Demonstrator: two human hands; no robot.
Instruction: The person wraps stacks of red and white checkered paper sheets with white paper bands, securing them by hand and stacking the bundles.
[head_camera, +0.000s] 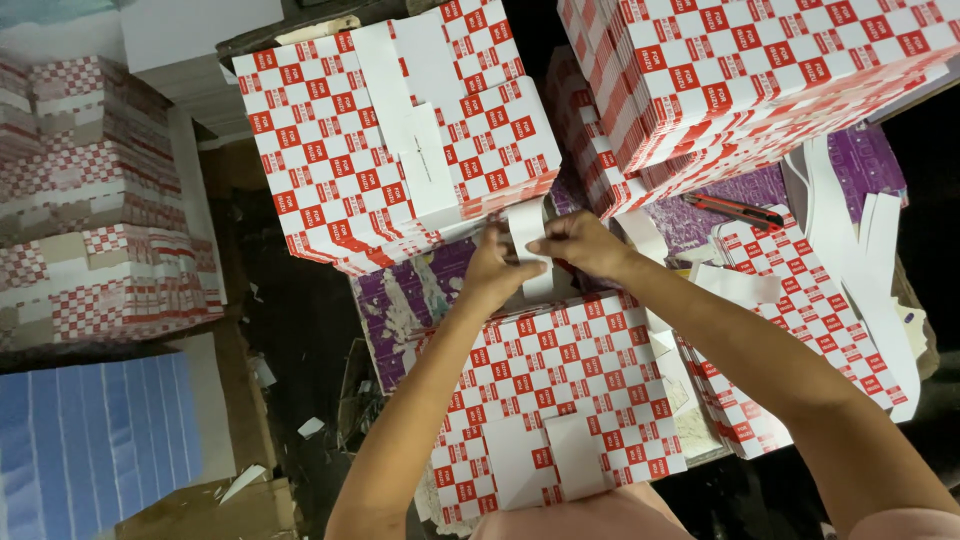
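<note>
Both my hands meet at the middle of the view on a white paper strip (527, 228). My left hand (492, 268) pinches its lower part and my right hand (578, 242) grips it from the right. The strip runs up over a stack of flat red-and-white checkered cartons (340, 150) just beyond my hands. Under my forearms lies a nearer bundle of the same cartons (560, 370), with a white strip across its near end.
More checkered stacks stand at the upper right (740, 70), right (800, 290) and far left (90, 200). A red utility knife (735, 210) lies on a purple sheet (700, 215). Loose white strips (860, 250) hang at right. Blue sheets (95, 440) sit lower left.
</note>
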